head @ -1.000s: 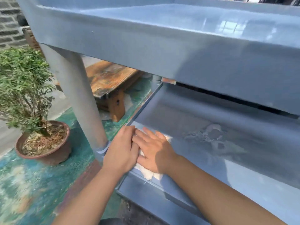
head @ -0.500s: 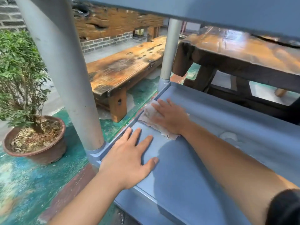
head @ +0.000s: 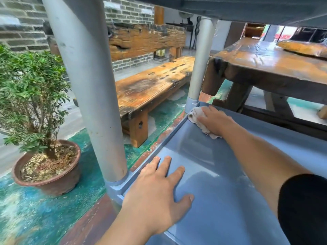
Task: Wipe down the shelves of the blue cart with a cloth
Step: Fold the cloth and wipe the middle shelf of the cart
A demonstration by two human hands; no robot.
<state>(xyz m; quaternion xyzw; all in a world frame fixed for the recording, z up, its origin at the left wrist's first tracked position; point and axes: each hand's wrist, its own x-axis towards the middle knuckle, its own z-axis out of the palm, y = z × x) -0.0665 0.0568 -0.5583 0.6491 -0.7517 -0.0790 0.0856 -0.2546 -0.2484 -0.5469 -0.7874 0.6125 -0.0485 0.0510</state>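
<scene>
Blue cart shelf [head: 230, 200], the lower one, lies under both my arms in the head view, with the upper shelf's underside [head: 247, 9] close overhead. My right hand [head: 215, 120] is stretched to the far left corner of this shelf, pressed flat with fingers together on the off-white cloth [head: 194, 114]; it pins the cloth down rather than pinching it. The cloth is bunched against the raised rim, just beside the base of the far grey post [head: 200, 59], and its frayed edge trails out from under my palm. My left hand [head: 157, 188] rests flat and spread on the near end of the shelf, holding nothing, just beside the near grey post [head: 88, 85]; I judge that it is bracing me as I lean in.

I judge the step in hand to be wiping the lower shelf, working the far corner. The shelf's right part, under my right forearm, likely remains to be done. The next move calls for steady downward pressure and a sweep along the rim or back toward me, with the cloth kept tucked under my palm so it does not slip out. Beyond the cart stand a wooden bench [head: 152, 89], a wooden table [head: 274, 68] and a potted shrub [head: 35, 96].
</scene>
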